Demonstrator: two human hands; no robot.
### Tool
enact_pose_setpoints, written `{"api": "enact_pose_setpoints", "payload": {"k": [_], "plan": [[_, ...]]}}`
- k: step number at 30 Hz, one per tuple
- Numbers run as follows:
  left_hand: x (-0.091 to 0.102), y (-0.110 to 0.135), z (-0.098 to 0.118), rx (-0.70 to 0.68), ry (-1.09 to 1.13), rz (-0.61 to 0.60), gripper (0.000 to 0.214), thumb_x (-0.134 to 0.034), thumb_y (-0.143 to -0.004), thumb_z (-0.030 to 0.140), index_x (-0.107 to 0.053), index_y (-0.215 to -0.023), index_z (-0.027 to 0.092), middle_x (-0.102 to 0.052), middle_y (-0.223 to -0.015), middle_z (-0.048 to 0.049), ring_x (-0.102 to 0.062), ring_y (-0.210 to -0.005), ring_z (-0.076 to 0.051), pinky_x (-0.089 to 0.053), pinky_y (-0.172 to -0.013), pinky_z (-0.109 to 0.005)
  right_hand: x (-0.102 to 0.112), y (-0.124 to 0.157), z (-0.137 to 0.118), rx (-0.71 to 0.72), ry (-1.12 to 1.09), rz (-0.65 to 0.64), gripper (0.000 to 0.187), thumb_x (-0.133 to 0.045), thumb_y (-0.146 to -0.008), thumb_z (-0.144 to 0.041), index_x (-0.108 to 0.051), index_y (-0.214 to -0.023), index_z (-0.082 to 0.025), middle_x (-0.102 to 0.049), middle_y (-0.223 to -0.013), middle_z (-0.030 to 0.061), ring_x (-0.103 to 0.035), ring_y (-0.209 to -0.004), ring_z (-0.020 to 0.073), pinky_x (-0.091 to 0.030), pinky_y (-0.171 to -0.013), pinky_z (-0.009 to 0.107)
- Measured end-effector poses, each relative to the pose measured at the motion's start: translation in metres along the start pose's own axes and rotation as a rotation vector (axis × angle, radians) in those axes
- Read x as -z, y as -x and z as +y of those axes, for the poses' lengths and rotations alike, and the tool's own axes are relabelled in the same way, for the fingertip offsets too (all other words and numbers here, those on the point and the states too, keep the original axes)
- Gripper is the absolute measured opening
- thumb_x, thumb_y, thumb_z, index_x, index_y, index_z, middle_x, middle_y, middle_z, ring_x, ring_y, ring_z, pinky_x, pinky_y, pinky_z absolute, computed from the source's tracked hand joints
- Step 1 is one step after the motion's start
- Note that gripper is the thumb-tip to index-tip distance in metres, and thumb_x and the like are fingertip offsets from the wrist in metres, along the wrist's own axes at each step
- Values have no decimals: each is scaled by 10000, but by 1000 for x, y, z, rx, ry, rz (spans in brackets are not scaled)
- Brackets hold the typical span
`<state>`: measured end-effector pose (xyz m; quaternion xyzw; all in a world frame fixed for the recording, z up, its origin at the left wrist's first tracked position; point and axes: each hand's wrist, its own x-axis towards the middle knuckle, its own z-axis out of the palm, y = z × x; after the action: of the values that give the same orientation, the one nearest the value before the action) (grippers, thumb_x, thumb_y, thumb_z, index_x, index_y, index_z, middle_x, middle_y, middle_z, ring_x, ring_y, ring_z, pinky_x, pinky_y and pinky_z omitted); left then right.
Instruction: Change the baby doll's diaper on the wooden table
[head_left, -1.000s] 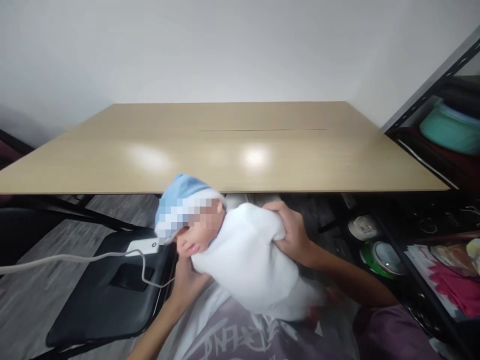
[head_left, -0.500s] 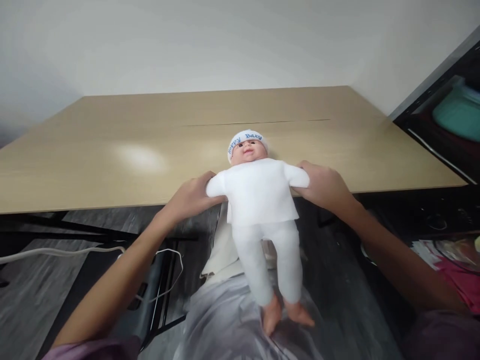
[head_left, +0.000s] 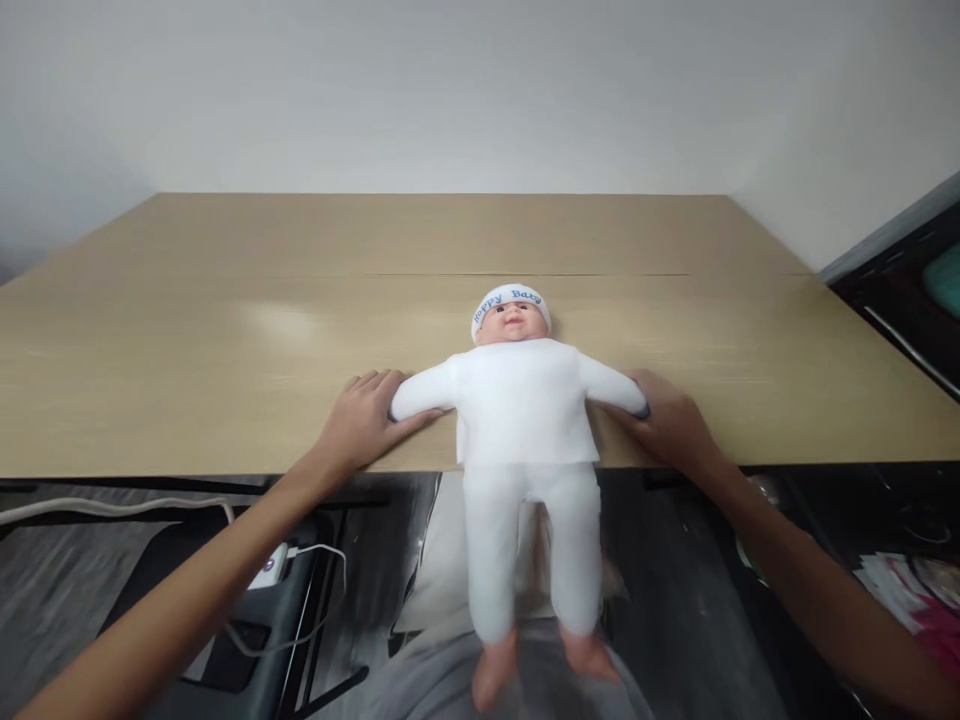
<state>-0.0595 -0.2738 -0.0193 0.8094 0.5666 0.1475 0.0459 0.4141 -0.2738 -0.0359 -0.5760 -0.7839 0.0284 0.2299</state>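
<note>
The left hand (head_left: 361,418) and right hand (head_left: 673,418) each clasp one arm of the doll (head_left: 521,400), seemingly steadying it because its legs overhang the near edge of the table (head_left: 180,390).

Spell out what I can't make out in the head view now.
All in the head view:
Back of the doll: hidden by its body.
Its arm ends: partly covered by the left hand and right hand.
White device: partly behind the left forearm.
Teal object: cut off by the right edge.
Toes: blurred.

2 arms (head_left: 184,585) extend forward, left hand (head_left: 366,418) and right hand (head_left: 671,420) gripping, well apart.
</note>
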Motion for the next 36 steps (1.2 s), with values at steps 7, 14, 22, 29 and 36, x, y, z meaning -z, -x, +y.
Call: {"api": "enact_pose_setpoints", "payload": {"k": [7, 14, 22, 29, 36], "plan": [[-15, -71, -41, -48, -3, 44, 691, -557, -980, 861, -692, -1138, 202, -800, -1054, -152, -730, -994, -378, -530, -926, -489, -19, -77, 24, -2, -63, -54, 645, -554, -1001, -865, -700, -1131, -251, -818, -994, 125, -751, -847, 345, -494, -699, 391], [-25, -138, -71, -34, -9, 92, 642, -587, -962, 860, -645, -1014, 223, -780, -961, -140, -717, -885, -346, -516, -795, -443, -38, -141, 45, 9, -88, -33, 696, -564, -982, -902, -717, -1135, -241, -828, -1031, 140, -755, -858, 353, -500, -720, 411], [-37, -205, -108, -80, -40, 237, 689, -580, -949, 897, -690, -1005, 219, -752, -941, -126, -697, -916, -338, -515, -895, -466, -59, -218, 69, 137, -131, 48, 714, -589, -999, -863, -755, -1254, -217, -822, -1183, 171, -748, -1060, 399, -566, -914, 510], [-43, -246, -136, -56, -34, 419, 709, -571, -1004, 853, -738, -1249, 209, -753, -1156, -148, -665, -1090, -354, -508, -1000, -482, -78, -260, 91, 150, 44, 155, 747, -455, -1094, -771, -669, -1540, -212, -740, -1378, 203, -649, -1227, 426, -491, -1088, 591], [-45, -247, -140, -39, -44, 431, 619, -658, -1043, 706, -733, -1433, 231, -744, -1307, -155, -636, -1175, -371, -494, -1077, -497, -97, -268, 118, 138, 28, 111, 798, -367, -1126, -684, -433, -1765, -210, -744, -1324, 193, -638, -1184, 419, -491, -1086, 609]]}}
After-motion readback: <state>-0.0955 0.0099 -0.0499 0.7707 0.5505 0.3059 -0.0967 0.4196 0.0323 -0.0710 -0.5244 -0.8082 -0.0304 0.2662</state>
